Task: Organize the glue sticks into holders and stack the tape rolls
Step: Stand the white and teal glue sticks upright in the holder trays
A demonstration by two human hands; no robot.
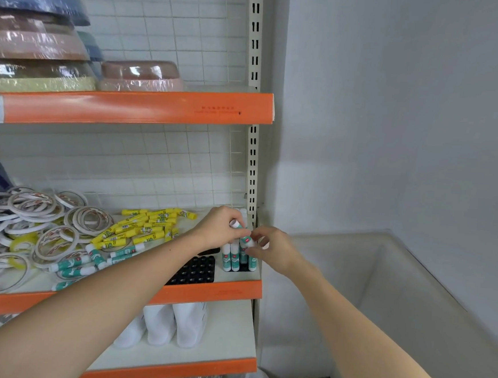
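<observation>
White tape rolls [27, 225] lay heaped at the shelf's left. Yellow glue sticks [149, 224] and teal glue sticks [87, 261] lay loose at centre. Right, teal sticks [231, 260] stood upright in a black holder [196, 271].

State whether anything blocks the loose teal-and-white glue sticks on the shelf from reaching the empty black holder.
Only the left forearm crosses between the loose teal-and-white glue sticks and the empty black holder; nothing else intervenes.

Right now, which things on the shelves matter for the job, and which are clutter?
Job: teal-and-white glue sticks, yellow glue sticks, black plastic holder, white tape rolls, left hand, right hand.
Clutter: wrapped plastic bowls, white folded items.
</observation>
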